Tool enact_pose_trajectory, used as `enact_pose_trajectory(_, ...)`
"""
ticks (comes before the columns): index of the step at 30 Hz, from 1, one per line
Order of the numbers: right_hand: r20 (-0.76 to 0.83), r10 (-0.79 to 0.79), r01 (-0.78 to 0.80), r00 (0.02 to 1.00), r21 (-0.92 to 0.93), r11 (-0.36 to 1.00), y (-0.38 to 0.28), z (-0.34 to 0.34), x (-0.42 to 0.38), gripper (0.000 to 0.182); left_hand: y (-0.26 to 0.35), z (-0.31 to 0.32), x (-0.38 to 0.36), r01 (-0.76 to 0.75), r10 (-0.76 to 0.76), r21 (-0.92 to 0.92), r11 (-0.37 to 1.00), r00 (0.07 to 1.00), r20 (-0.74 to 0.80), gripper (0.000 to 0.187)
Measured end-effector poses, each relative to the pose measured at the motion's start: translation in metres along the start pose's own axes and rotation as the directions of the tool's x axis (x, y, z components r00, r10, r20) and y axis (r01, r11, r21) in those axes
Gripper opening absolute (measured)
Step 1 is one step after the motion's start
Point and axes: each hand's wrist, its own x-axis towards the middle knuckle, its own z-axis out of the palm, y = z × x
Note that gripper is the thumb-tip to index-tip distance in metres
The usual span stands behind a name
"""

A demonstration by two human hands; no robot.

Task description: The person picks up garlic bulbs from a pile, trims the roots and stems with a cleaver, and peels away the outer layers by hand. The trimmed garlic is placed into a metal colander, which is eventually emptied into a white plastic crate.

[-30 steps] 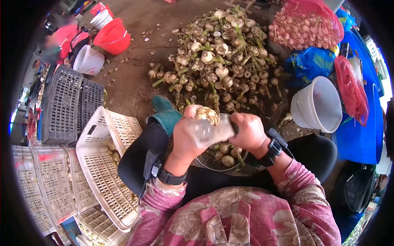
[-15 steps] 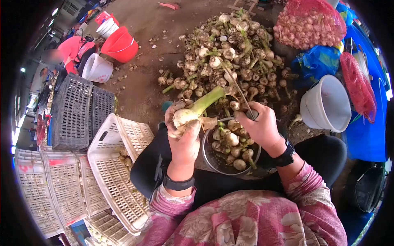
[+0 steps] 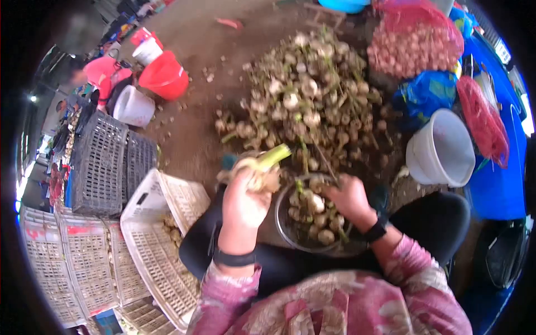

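Note:
My left hand (image 3: 244, 202) is closed round a garlic bulb (image 3: 266, 177) with loose, papery skin. Its thick green stalk (image 3: 276, 156) points up and right, with a pale cut end. My right hand (image 3: 353, 202) grips a knife, its thin blade (image 3: 326, 161) slanting up and left, apart from the bulb; the handle is mostly hidden in my fingers. Between my hands and below them, a round bowl (image 3: 281, 228) holds several garlic bulbs (image 3: 316, 204), some with short green stalks. Beyond is a big heap of garlic (image 3: 312, 89) on the ground.
A white plastic crate (image 3: 151, 245) stands left of my legs, near dark crates (image 3: 100, 167). White bucket (image 3: 441, 148), blue bag (image 3: 427, 92) and red net sack of bulbs (image 3: 416, 47) are at right. A person in pink (image 3: 103, 75) is near red bucket (image 3: 163, 75).
The knife has moved away from the stalk, down and right with my right hand. The held garlic has turned, and its stalk looks shorter. My view has shifted slightly.

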Motion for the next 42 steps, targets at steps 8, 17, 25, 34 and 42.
enact_pose_trajectory(8, -0.103, 0.448, -0.427, 0.888, 0.173, 0.887, 0.005, -0.058, 0.051, 0.023, -0.095, -0.049, -0.002, 0.316, -0.374, 0.896, 0.312, 0.908, -0.189, 0.031)
enact_pose_trajectory(17, -0.339, 0.638, -0.535, 0.692, 0.353, 0.768, 0.082, -0.11, 0.084, 0.037, -0.111, -0.064, 0.004, 0.28, -0.376, 0.912, -0.298, 0.844, -0.382, 0.048)
enact_pose_trajectory(25, -0.112, 0.481, -0.491, 0.869, -0.309, 0.815, 0.128, -0.189, 0.123, 0.022, -0.101, -0.041, 0.016, 0.244, -0.314, 0.967, 0.07, 0.926, -0.211, 0.04)
enact_pose_trajectory(34, -0.201, 0.654, -0.617, 0.73, -0.605, 0.503, 0.247, -0.084, 0.077, 0.043, -0.105, -0.037, 0.016, 0.4, -0.419, 0.757, 0.517, 0.889, -0.184, 0.015)
enact_pose_trajectory(42, -0.308, 0.568, -0.639, 0.763, -0.492, 0.591, 0.333, -0.003, 0.059, 0.049, -0.114, -0.041, 0.029, 0.408, -0.426, 0.751, 0.519, 0.885, -0.187, 0.019)
